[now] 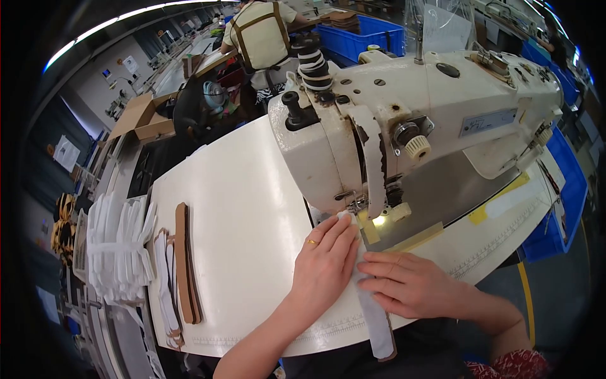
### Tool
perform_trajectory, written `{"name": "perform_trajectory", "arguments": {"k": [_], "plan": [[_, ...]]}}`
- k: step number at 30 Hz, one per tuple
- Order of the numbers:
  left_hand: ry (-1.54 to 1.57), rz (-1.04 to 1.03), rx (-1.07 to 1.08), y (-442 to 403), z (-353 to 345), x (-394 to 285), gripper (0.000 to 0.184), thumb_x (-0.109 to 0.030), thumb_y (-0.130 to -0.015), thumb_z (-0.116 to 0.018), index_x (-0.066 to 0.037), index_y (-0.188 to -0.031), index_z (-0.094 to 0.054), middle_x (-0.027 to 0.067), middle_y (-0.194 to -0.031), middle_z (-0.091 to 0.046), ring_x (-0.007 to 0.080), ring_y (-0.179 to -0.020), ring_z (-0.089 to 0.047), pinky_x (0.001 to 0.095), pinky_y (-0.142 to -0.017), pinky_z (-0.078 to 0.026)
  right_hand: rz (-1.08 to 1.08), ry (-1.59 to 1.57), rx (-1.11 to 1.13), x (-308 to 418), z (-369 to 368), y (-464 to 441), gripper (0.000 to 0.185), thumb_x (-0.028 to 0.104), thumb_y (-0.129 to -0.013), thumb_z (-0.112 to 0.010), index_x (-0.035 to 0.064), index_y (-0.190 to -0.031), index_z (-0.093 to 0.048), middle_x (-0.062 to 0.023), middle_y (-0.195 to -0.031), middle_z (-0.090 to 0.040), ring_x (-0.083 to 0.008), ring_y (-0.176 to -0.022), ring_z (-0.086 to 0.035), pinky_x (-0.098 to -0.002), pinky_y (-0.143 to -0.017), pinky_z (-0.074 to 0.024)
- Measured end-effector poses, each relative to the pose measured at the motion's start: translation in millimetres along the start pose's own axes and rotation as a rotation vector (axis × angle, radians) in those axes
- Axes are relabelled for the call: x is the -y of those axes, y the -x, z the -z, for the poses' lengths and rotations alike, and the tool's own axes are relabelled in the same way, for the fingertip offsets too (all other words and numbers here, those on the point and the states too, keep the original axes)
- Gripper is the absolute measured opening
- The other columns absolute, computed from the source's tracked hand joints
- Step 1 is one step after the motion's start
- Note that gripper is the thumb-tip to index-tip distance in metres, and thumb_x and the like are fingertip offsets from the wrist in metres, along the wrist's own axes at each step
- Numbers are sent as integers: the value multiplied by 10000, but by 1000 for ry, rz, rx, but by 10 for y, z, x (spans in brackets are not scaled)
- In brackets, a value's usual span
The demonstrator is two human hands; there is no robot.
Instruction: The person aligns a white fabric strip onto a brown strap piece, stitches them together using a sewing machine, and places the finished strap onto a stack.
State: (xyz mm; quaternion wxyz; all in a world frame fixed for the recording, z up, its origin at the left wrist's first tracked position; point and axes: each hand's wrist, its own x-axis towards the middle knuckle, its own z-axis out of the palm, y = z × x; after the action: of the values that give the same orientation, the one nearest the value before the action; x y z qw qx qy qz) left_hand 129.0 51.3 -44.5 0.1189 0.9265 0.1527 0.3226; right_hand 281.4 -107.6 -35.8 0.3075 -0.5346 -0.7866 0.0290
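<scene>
A long narrow strip [377, 328], white on top with a brown edge showing underneath, runs from the sewing machine's presser foot [356, 203] down past the table's front edge. My left hand [327, 252], wearing a ring, lies on the strip's upper part, fingers stretched out flat close to the foot. From the right, my right hand [410, 283] has its fingers bent over the strip lower down; its thumb is hidden. The needle tip cannot be made out behind my left fingertips. A small lamp [379, 220] shines just right of the foot.
Brown strips [184, 265] and white-faced strips [166, 287] lie on the table's left side. A tied bundle of white strips [117, 246] sits beyond them. Blue bins [363, 35] stand behind the machine [442, 95]. A person [262, 35] sits further back. Printed rulers line the table's front edge.
</scene>
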Motion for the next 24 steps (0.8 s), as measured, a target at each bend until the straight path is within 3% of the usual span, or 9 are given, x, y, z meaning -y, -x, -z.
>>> {"name": "perform_trajectory", "arguments": {"k": [6,9,12,17,21,24], "plan": [[-24,10,-15,-6,-31,42,250,-62,-904,-746,-6,-1144,-707,148,-1241,-724,345,-1123,-676,415,-943,-559,22,9,-24,4,34,13,323,161,-835,-764,38,-1127,-706,-111,-1304,-648,-266,-1256,-622,-389,-1051,-517],[-51,9,1,-20,-29,54,252,-73,-918,-732,-11,-1161,-705,146,-1250,-723,341,-1159,-664,427,-980,-539,63,-8,-69,-8,24,76,294,164,-831,-785,60,-1099,-724,-85,-1272,-668,-228,-1190,-651,-358,-963,-556],[-94,-1,41,4,1,36,277,-100,-947,-708,-22,-1212,-691,148,-1292,-705,349,-1233,-634,462,-1051,-496,138,-70,-170,81,120,179,226,177,-854,-798,88,-1056,-746,-42,-1127,-719,-193,-978,-714,-302,-783,-587],[-163,2,149,174,158,-155,327,-153,-987,-673,-55,-1299,-660,146,-1390,-652,371,-1325,-583,507,-1133,-426,70,-232,-184,425,76,811,99,206,-897,-792,125,-945,-763,21,-809,-718,-162,-659,-690,-273,-576,-546],[16,22,150,506,391,-411,308,-99,-920,-737,-77,-1226,-707,118,-1351,-668,354,-1256,-618,459,-1053,-490,-135,-267,-34,484,-125,1188,84,200,-930,-764,127,-890,-755,-1,-730,-700,-179,-623,-684,-298,-560,-540],[237,26,44,901,570,-719,330,-56,-827,-809,-73,-1151,-744,83,-1213,-721,295,-1095,-678,385,-903,-554,-343,-338,-103,543,-275,1274,101,183,-962,-729,111,-894,-748,-38,-740,-703,-213,-630,-692,-318,-569,-544]]}}
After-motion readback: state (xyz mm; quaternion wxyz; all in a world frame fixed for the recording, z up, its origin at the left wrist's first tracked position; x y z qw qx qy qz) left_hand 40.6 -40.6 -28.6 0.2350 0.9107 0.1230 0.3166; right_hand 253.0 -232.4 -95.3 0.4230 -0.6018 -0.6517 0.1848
